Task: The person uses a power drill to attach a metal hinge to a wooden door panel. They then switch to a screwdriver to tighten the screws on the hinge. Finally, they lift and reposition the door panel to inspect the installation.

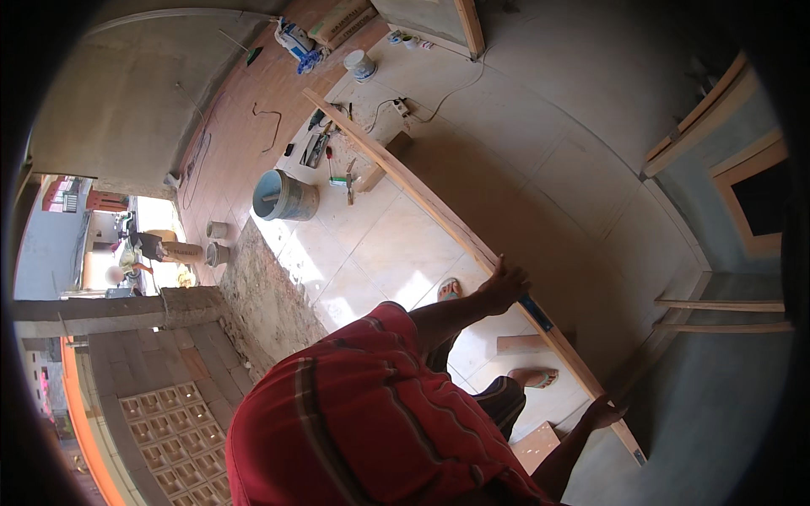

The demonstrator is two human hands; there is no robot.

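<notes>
A long narrow wooden beam (422, 194) slants across the view from the upper left to the lower right. Around its middle, my left hand (504, 285) is closed on the wood. Near the beam's lower right end, my right hand (602, 413) also grips it. Against the beam, just beside my left hand, is a small blue and dark object (536, 313) whose kind I cannot make out. Short wood blocks (531, 343) lie on the tiles under the beam. My sandalled feet stand close to it.
A large grey-blue bucket (287, 198) stands on the tiles, with hand tools (317, 148) and a hammer (349, 184) nearby. Farther off are a white pail (360, 66), a power socket with cable (401, 107) and sacks (342, 23). Another person (135, 253) is outside at left.
</notes>
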